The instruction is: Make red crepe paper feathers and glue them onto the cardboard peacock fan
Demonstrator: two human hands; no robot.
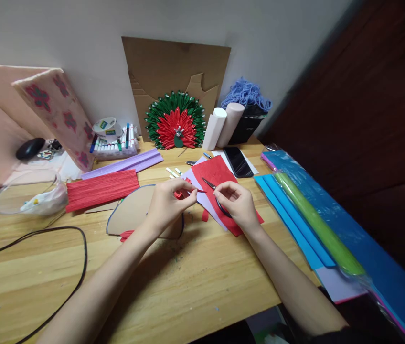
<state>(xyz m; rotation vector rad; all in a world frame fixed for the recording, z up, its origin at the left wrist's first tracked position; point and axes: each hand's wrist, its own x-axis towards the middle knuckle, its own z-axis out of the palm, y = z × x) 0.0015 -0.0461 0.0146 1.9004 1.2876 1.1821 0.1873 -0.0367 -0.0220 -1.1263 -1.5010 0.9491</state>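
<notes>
My left hand (174, 198) is closed in a pinch on a thin red paper strip (200, 191), which points toward my right hand (236, 200). The right fingers are pinched together too; what lies between them is hard to make out against the red behind. Dark-handled scissors (208, 183) show just beside and below my right fingertips, over a red crepe paper sheet (220, 167). A lilac sheet (206, 203) lies partly under the red one. Below my left hand is a rounded cardboard piece (131, 210) with a blue edge, and small red paper scraps (205, 216) lie nearby.
A green and red paper peacock (179, 122) leans on a cardboard sheet (174, 57). Left are folded red crepe paper (102, 190), markers (127, 138) and a black cable (84, 248). Right are a phone (238, 161), blue sheets (295, 220) and a green roll (317, 224).
</notes>
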